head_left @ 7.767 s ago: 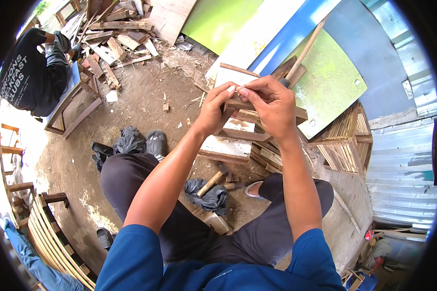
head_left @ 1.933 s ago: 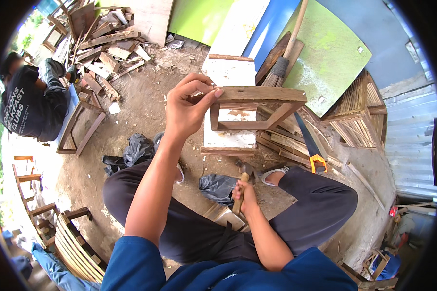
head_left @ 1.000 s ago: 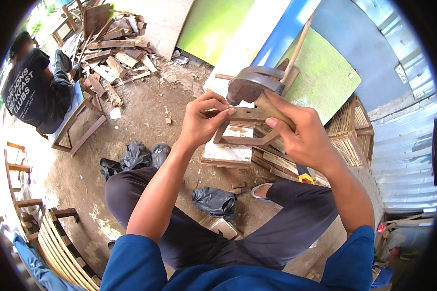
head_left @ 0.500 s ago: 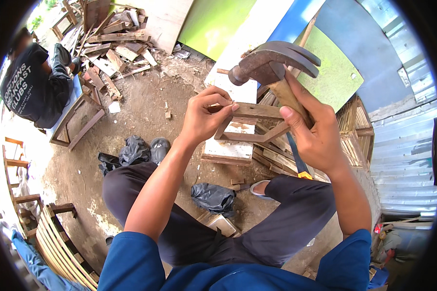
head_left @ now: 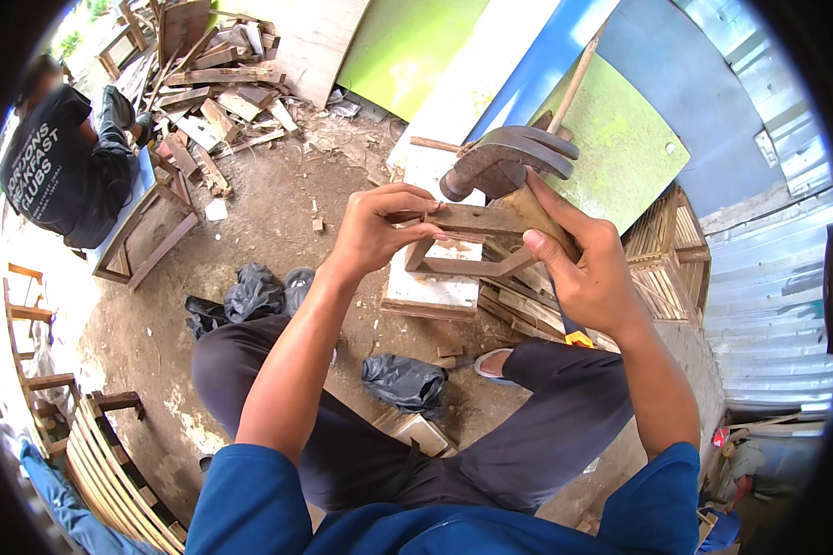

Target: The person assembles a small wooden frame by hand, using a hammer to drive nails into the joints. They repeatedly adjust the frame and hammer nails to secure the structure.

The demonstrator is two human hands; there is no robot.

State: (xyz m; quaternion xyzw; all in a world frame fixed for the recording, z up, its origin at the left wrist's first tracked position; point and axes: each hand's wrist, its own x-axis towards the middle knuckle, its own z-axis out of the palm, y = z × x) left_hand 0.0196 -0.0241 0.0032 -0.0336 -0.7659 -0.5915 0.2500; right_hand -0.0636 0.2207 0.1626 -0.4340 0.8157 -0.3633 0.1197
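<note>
Out in front of my lap hangs a small brown wooden frame [head_left: 479, 219] with slanted sides. My left hand [head_left: 370, 231] grips its left end, fingers above and thumb along the near face. A claw hammer [head_left: 500, 169] with a dark rusty head and wooden handle is in my right hand [head_left: 594, 268]. The fingers wrap the handle just under the head, and the thumb lies close to the frame's right end. The hammer head is above the frame, apart from its left end. Whether a nail is between my left fingertips is too small to tell.
Beneath the frame stands a white-topped wooden block [head_left: 426, 287]. Slatted wooden pieces [head_left: 657, 273] lie to the right, with a yellow-and-black tool handle [head_left: 578, 339] nearby. A black plastic bag [head_left: 405, 381] rests between my legs. Scrap wood [head_left: 222, 92] and a seated person [head_left: 60, 157] are far left.
The hammer head has come down and slightly left, nearer the frame. My left fingertips have spread from a tight pinch to either side of the frame's end.
</note>
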